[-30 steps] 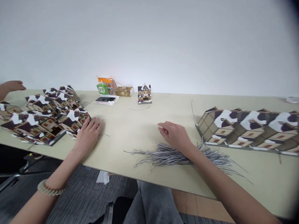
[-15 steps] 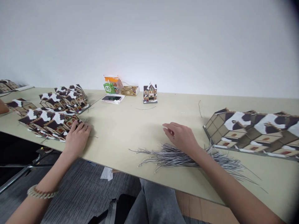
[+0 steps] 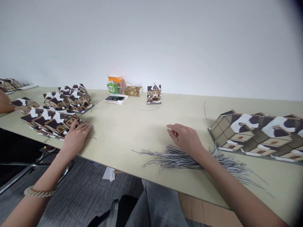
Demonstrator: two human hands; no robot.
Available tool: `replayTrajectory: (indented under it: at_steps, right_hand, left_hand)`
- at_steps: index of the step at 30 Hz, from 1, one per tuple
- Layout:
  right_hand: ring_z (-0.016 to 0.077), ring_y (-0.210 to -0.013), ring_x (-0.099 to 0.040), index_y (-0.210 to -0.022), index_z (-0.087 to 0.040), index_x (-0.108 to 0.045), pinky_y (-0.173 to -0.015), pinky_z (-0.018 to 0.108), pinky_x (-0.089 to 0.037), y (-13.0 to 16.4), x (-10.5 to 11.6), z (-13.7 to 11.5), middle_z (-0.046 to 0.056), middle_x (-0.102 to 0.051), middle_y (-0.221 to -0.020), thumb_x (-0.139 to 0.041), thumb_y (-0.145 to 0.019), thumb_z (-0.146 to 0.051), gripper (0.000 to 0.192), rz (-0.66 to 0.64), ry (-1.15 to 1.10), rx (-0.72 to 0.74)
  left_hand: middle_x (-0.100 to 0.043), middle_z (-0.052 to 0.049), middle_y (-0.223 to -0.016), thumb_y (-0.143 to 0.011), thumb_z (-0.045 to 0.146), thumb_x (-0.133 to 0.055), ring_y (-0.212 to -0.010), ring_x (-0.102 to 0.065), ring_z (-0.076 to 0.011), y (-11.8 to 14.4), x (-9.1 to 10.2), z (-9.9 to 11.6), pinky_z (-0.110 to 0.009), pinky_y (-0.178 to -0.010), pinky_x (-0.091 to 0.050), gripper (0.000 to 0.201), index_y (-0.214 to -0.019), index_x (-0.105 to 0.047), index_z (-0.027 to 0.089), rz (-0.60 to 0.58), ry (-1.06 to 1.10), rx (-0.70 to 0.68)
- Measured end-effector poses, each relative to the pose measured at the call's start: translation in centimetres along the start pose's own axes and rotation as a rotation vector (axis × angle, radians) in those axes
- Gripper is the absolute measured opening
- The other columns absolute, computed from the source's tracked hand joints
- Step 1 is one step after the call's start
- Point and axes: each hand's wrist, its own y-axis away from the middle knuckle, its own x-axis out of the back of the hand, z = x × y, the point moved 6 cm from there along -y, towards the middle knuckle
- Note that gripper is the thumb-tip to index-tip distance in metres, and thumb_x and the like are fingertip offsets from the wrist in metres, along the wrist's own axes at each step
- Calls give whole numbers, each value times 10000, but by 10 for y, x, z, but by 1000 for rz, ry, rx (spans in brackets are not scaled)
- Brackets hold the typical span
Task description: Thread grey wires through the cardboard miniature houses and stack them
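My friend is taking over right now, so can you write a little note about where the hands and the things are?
Left hand: flat on the table, fingers touching the near edge of the flat-packed card houses; it grips nothing.
Right hand: open, resting over the bundle of grey wires, holding none.
Row of folded-up houses lies at the right.
One finished little house stands at the back, beside a phone and a snack packet.
Another person's hand shows at the far left.
The left stack is unfolded and the wires lie loose.
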Motion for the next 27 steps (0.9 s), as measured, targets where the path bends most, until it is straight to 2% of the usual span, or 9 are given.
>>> replayTrajectory:
  at_steps: [9, 16, 20, 22, 24, 26, 27]
  right_hand:
    - [134, -612, -571, -1003, -207, -663, -514, 244, -264, 0, 3, 1, 6, -658, -725, -422, -913, -270, 264, 16, 2, -20]
    - [125, -624, -577, -1009, -211, -662, -526, 249, -278, -1, 7, 1, 10, -675, -760, -431, -911, -268, 258, 20, -5, -37]
    - [122, -635, -584, -1014, -216, -660, -530, 249, -285, -2, 8, 2, 11, -673, -760, -421, -914, -267, 263, 23, -11, -43]
    - [124, -632, -581, -1009, -218, -660, -526, 249, -281, -2, 8, 3, 10, -668, -751, -420, -914, -270, 264, 22, -3, -45]
    - [126, -624, -576, -1001, -218, -662, -520, 250, -272, -2, 7, 3, 8, -661, -738, -418, -915, -274, 265, 16, 6, -43]
    - [126, -611, -568, -1000, -214, -662, -515, 249, -269, -2, 5, 2, 7, -657, -729, -413, -915, -277, 270, 13, 6, -33]
    - [126, -608, -566, -1004, -210, -661, -514, 248, -270, -2, 5, 2, 8, -657, -731, -412, -915, -277, 273, 15, 2, -26]
  left_hand:
    - [-676, -192, -1103, -831, 37, -263, -1113, -583, -289, -3, 0, -1, -507, -1105, -214, 459, -1097, -637, 18, -23, 17, -6]
    - [-692, -155, -1094, -823, 33, -271, -1118, -588, -269, -5, -1, -1, -503, -1107, -227, 453, -1075, -646, 68, -47, 3, 21]
    - [-686, -192, -1078, -822, 49, -275, -1105, -590, -292, -6, -3, -3, -518, -1103, -232, 442, -1059, -648, 45, -32, 32, 37]
    - [-674, -196, -1101, -820, 56, -280, -1130, -571, -297, -4, 2, -2, -538, -1109, -209, 440, -1075, -639, 59, 14, 83, 51]
    - [-649, -172, -1165, -843, 95, -311, -1178, -536, -288, 2, 13, 2, -556, -1118, -173, 414, -1129, -610, 103, 108, 155, 78]
    - [-629, -136, -1194, -871, 187, -396, -1181, -527, -274, 14, 29, 3, -543, -1116, -198, 350, -1170, -573, 155, 263, 224, 176]
    - [-617, -128, -1191, -868, 246, -456, -1172, -524, -273, 23, 38, 0, -527, -1101, -243, 341, -1186, -551, 170, 358, 245, 277]
